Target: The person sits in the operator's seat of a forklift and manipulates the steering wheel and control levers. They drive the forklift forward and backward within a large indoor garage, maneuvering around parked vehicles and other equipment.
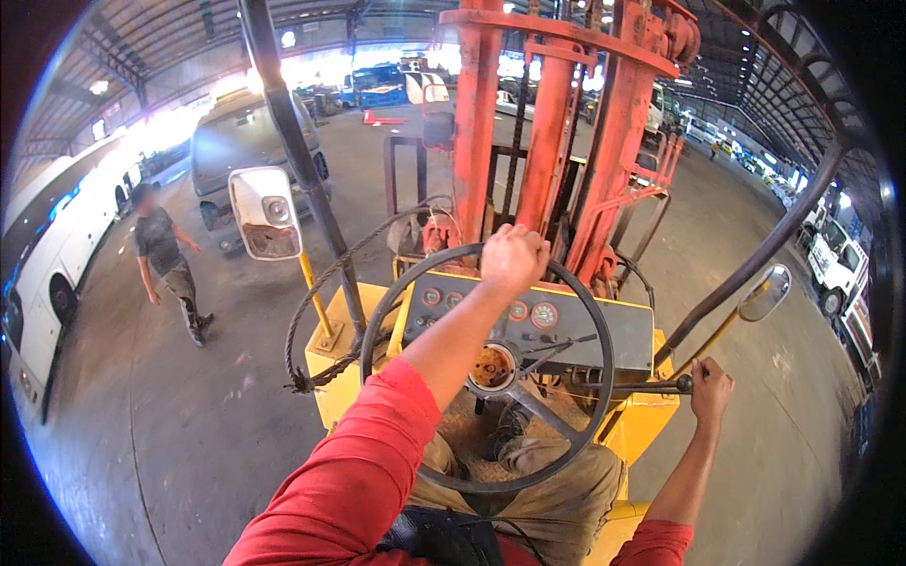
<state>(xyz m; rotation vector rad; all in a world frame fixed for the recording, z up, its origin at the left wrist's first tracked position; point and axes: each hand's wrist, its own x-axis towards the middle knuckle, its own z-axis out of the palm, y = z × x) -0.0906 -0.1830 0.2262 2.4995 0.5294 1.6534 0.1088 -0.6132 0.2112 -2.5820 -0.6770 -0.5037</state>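
Observation:
I sit at the controls of a yellow forklift (645,422). My left hand (514,259) is closed around the top of the black steering wheel (371,332), with the forearm crossing in front of the wheel. Out to the right, my right hand (712,389) is closed at the end of a control lever (651,387). A dark ball knob (684,384) shows beside its fingers, and what lies inside the fist is hidden. Behind the wheel is a dark dashboard (630,332) with several round gauges. The orange-red mast (545,141) rises ahead.
A person (162,250) in dark clothes walks on the left, between a white bus (71,231) and a dark van (253,141). A white-framed mirror (265,214) stands at front left, another mirror (765,293) at right. White trucks (836,259) line the far right.

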